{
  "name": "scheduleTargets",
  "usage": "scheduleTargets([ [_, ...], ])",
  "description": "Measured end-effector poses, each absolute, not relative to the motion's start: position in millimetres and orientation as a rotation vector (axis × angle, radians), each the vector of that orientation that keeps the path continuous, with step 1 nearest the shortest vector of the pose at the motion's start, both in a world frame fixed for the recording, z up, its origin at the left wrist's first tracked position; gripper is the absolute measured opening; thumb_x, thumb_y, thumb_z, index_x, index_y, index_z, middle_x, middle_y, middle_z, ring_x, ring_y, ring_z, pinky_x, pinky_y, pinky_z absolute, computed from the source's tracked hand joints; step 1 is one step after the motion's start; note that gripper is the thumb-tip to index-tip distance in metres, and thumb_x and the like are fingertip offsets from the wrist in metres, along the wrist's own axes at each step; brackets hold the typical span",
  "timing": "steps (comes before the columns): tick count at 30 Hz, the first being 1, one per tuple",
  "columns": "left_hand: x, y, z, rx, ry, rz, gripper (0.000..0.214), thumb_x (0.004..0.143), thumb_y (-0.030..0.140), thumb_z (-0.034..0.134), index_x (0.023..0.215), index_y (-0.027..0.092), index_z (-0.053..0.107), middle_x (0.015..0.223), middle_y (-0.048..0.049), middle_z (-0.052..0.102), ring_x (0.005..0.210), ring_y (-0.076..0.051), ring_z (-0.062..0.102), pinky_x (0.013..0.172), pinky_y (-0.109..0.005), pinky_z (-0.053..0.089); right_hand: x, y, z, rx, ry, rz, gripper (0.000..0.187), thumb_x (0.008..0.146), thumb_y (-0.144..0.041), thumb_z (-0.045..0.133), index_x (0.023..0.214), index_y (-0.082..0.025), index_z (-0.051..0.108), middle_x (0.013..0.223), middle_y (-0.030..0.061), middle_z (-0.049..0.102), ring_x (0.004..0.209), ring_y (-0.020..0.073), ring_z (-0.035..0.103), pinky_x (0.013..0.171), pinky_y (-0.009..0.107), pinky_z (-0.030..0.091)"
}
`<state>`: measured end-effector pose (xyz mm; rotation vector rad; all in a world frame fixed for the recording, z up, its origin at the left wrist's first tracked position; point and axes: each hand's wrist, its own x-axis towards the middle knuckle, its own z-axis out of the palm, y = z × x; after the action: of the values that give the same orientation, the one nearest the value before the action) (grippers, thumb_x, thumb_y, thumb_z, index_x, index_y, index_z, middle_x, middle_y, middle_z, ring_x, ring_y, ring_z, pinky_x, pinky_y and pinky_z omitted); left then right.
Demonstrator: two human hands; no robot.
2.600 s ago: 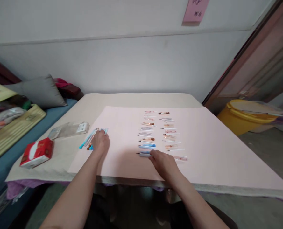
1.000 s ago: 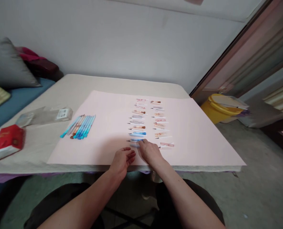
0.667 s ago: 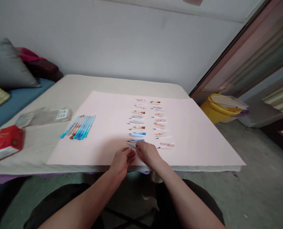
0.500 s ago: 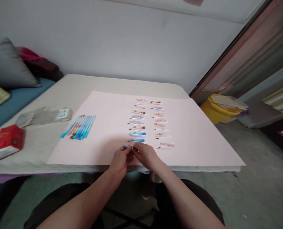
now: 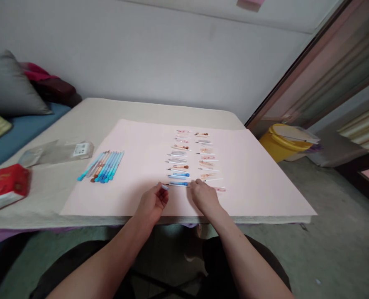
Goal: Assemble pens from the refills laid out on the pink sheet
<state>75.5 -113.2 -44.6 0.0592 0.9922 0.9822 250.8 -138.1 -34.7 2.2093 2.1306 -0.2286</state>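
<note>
My left hand is closed on a small pale blue pen piece near the front edge of the pink sheet. My right hand lies beside it, fingertips curled down at the near end of two rows of small pen parts, close to a pinkish piece. A bundle of blue and brown pens lies at the sheet's left side, apart from both hands.
A clear packet with a white label and a red tissue pack lie on the beige tabletop at left. A grey cushion sits on the blue bed. A yellow bucket stands on the floor at right.
My left hand came from the pen bundle to the front middle and took the pale blue piece from my right hand. The hands have since moved apart, the right one toward the right row.
</note>
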Motion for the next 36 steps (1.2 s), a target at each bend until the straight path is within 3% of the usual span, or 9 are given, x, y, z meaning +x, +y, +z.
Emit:
scheduleTargets([
  [5, 68, -105, -42, 0.031, 1.016, 1.056, 0.005, 0.081, 0.012, 0.057, 0.077, 0.009, 0.057, 0.067, -0.0051, 0.06, 0.054, -0.009, 0.057, 0.046, -0.017, 0.048, 247, -137, -36, 2.141, 2.061, -0.345, 0.031, 0.087, -0.01, 0.032, 0.102, -0.016, 0.058, 0.101, 0.012, 0.058, 0.089, 0.0234, 0.061, 0.064, 0.03, 0.042],
  [13, 62, -97, -42, -0.008, 1.031, 1.129, 0.005, 0.08, 0.011, 0.057, 0.075, 0.01, 0.056, 0.067, -0.0045, 0.06, 0.055, -0.009, 0.058, 0.046, -0.017, 0.048, 246, -139, -40, 2.225, 2.123, -0.235, 0.022, 0.09, -0.026, 0.039, 0.099, -0.019, 0.058, 0.1, 0.0082, 0.059, 0.09, 0.0214, 0.06, 0.065, 0.029, 0.041],
  [20, 56, -88, -43, -0.03, 1.038, 1.12, 0.007, 0.08, 0.011, 0.055, 0.074, 0.01, 0.056, 0.067, -0.0046, 0.06, 0.054, -0.009, 0.057, 0.046, -0.016, 0.048, 233, -138, -56, 2.11, 2.218, -0.289, 0.02, 0.091, -0.023, 0.036, 0.098, -0.019, 0.055, 0.097, 0.0076, 0.06, 0.086, 0.0212, 0.061, 0.062, 0.029, 0.039],
  [36, 49, -76, -40, -0.067, 0.903, 1.143, 0.009, 0.083, 0.01, 0.05, 0.075, 0.011, 0.054, 0.063, -0.0035, 0.058, 0.052, -0.009, 0.055, 0.046, -0.017, 0.05, 230, -160, -16, 2.235, 2.765, -0.382, 0.018, 0.092, -0.024, 0.037, 0.09, -0.019, 0.054, 0.08, 0.0027, 0.064, 0.07, 0.0148, 0.059, 0.06, 0.023, 0.033],
])
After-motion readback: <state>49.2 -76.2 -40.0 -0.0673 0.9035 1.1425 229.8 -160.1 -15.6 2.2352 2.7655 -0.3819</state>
